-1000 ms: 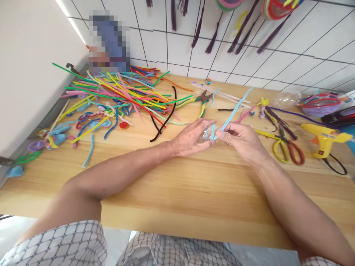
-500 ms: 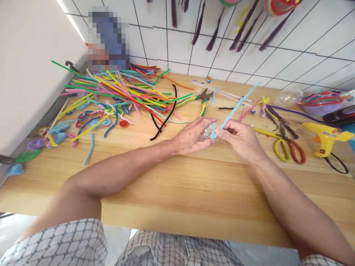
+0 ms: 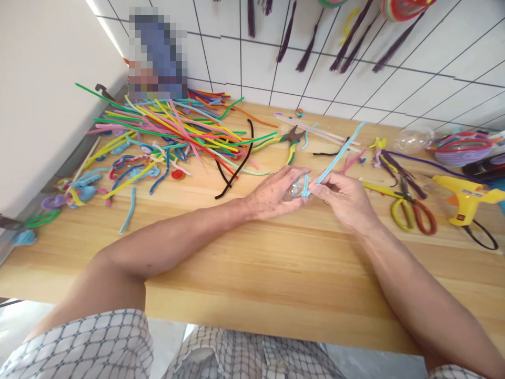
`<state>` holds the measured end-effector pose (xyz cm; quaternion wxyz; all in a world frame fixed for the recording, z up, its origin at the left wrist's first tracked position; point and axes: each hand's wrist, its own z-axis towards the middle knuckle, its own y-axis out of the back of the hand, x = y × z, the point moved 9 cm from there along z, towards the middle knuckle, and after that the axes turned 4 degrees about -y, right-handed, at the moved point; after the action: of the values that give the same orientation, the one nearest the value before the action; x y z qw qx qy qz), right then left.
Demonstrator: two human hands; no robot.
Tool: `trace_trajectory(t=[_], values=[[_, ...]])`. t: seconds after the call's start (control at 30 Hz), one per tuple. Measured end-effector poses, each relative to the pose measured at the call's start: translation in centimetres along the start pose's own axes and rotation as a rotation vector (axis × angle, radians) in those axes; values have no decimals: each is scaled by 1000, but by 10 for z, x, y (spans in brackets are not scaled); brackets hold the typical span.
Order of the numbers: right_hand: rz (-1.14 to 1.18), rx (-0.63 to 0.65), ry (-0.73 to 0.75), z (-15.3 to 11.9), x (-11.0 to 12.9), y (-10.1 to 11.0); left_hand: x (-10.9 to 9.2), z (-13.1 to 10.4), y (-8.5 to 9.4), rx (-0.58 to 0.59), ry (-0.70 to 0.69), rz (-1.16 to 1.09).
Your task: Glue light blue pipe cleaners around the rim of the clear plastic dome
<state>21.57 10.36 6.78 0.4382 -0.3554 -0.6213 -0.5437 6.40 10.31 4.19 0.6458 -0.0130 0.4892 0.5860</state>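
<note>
Between thumb and fingers, my left hand [image 3: 272,196] grips a small clear plastic ball [image 3: 295,188] above the wooden table. A light blue pipe cleaner [image 3: 339,152] runs around the ball's right side, and its free end sticks up to the upper right. My right hand [image 3: 345,200] pinches this pipe cleaner close to the ball. Behind my hands lie pliers [image 3: 292,142] with green and yellow handles.
On the wooden table [image 3: 252,273], a heap of coloured pipe cleaners [image 3: 185,126] spreads at the left. To the right are scissors [image 3: 408,208], a yellow glue gun [image 3: 463,195], another clear ball [image 3: 414,139] and a purple bundle [image 3: 463,150]. Tassels [image 3: 307,50] hang at the back.
The free end of the light blue pipe cleaner has tipped slightly left and down. The whole view has shifted a little; both hands keep their grips.
</note>
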Motion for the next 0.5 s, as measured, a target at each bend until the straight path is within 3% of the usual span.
trace_trajectory(t=[0.5], values=[[-4, -85, 5, -1, -8, 2, 2, 0, 0, 6, 17, -31]])
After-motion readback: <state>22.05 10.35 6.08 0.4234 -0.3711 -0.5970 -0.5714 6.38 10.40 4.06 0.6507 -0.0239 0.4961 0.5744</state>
